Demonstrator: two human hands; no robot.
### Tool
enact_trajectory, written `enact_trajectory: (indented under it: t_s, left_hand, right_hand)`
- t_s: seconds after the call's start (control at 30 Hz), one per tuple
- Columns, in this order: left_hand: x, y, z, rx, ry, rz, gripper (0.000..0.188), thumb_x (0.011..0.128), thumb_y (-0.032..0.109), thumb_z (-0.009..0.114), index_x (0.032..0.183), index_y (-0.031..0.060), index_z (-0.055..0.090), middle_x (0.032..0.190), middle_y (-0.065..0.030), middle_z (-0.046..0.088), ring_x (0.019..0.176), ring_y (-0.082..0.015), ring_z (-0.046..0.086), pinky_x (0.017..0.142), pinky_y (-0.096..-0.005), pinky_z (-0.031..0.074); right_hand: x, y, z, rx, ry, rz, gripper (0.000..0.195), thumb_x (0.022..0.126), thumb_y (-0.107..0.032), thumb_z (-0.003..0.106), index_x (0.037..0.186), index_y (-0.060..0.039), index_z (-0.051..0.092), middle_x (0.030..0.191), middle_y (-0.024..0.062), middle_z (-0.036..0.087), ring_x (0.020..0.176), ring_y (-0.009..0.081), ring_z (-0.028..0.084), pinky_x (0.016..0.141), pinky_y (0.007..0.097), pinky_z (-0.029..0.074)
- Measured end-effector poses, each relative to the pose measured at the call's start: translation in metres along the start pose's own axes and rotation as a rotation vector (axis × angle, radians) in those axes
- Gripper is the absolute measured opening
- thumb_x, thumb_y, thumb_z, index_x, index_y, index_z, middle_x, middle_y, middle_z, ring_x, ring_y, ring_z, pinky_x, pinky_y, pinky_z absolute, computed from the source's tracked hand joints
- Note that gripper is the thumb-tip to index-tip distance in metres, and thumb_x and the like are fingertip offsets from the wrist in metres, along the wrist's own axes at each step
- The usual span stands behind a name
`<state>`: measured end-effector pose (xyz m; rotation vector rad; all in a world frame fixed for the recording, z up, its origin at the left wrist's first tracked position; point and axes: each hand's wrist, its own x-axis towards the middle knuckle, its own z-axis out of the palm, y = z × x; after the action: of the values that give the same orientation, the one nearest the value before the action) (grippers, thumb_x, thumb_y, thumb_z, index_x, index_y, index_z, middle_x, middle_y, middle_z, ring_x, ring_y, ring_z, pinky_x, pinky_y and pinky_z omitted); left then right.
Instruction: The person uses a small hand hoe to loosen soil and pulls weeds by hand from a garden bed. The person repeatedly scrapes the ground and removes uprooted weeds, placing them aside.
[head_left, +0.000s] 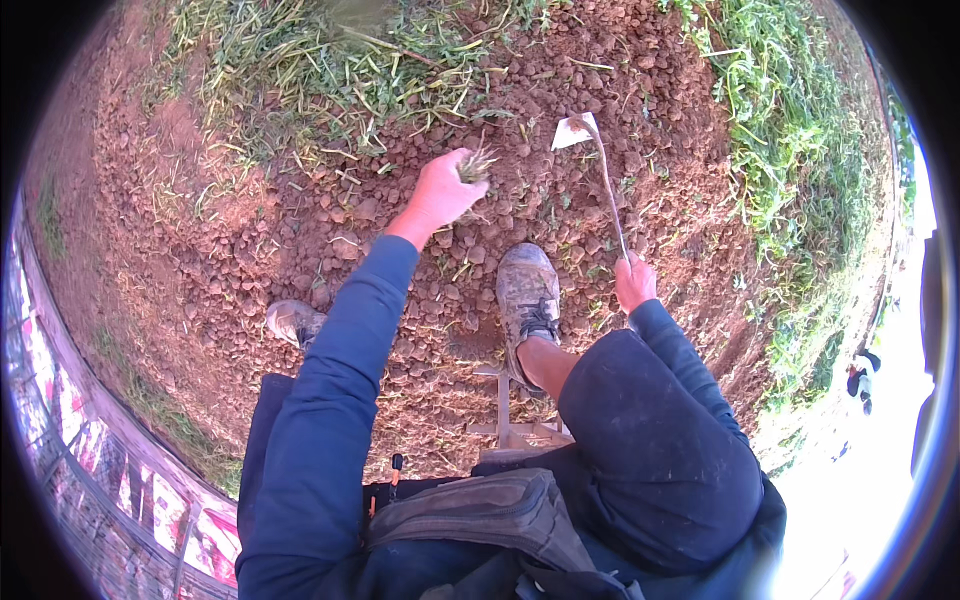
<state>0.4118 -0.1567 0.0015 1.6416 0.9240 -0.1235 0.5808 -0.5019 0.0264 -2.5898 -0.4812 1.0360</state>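
My left hand (448, 191) is closed around a small tuft of plant stalks and roots (475, 165), held over the cloddy reddish soil (465, 255). In my right hand (635, 283) is the lower end of the thin, slightly crooked wooden handle (606, 172) of a small hand hoe. Its flat, pale metal blade (568, 133) lies ahead, at or just above the soil; I cannot tell whether it touches. Soil clings to the blade where the handle joins it.
Cut green plants lie heaped ahead on the left (330, 67), and leafy plants line the right (780, 135). My dusty shoes (529, 289) stand on the soil. Beneath me is a low stool frame (504, 412). A waist bag (480, 510) rests at my lap. Fencing (112, 465) curves along the left.
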Motion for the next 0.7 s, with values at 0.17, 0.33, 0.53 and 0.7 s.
enact_trajectory:
  t_s: [0.17, 0.33, 0.53, 0.7]
  left_hand:
    - [-0.003, 0.032, 0.047, 0.575, 0.119, 0.149, 0.034, 0.085, 0.044, 0.074, 0.109, 0.0195, 0.072, 0.093, -0.0035, 0.072, 0.084, -0.0233, 0.072, 0.076, -0.0402, 0.058]
    - [0.002, 0.037, 0.038, 0.148, -0.109, 0.101, 0.015, 0.087, 0.026, 0.074, 0.090, 0.0113, 0.073, 0.082, -0.0041, 0.068, 0.075, -0.0152, 0.067, 0.068, -0.0361, 0.057]
    - [0.053, 0.044, 0.031, 0.184, 0.244, -0.113, 0.048, 0.079, 0.036, 0.081, 0.110, 0.0003, 0.071, 0.097, -0.0175, 0.074, 0.088, -0.0285, 0.072, 0.080, -0.0404, 0.056]
    - [0.047, 0.055, 0.032, -0.068, 0.081, -0.031, 0.035, 0.086, 0.028, 0.077, 0.109, 0.0020, 0.070, 0.091, -0.0109, 0.072, 0.077, -0.0200, 0.069, 0.075, -0.0378, 0.058]
  right_hand:
    - [0.000, -0.011, 0.001, -0.013, -0.010, -0.031, 0.025, 0.093, -0.023, 0.050, 0.094, -0.0018, 0.062, 0.075, 0.0276, 0.063, 0.078, 0.0469, 0.064, 0.074, 0.0507, 0.050]
    - [0.001, -0.002, 0.000, -0.028, 0.008, -0.019, 0.024, 0.092, -0.024, 0.051, 0.091, -0.0025, 0.060, 0.075, 0.0282, 0.063, 0.077, 0.0482, 0.064, 0.073, 0.0519, 0.050]
    - [0.004, 0.002, 0.007, 0.027, -0.024, -0.019, 0.024, 0.092, -0.025, 0.050, 0.091, -0.0031, 0.060, 0.076, 0.0290, 0.062, 0.080, 0.0487, 0.064, 0.074, 0.0525, 0.050]
    - [0.006, 0.011, 0.008, 0.046, -0.007, -0.040, 0.025, 0.093, -0.027, 0.050, 0.091, -0.0035, 0.060, 0.078, 0.0296, 0.063, 0.081, 0.0503, 0.063, 0.074, 0.0525, 0.050]
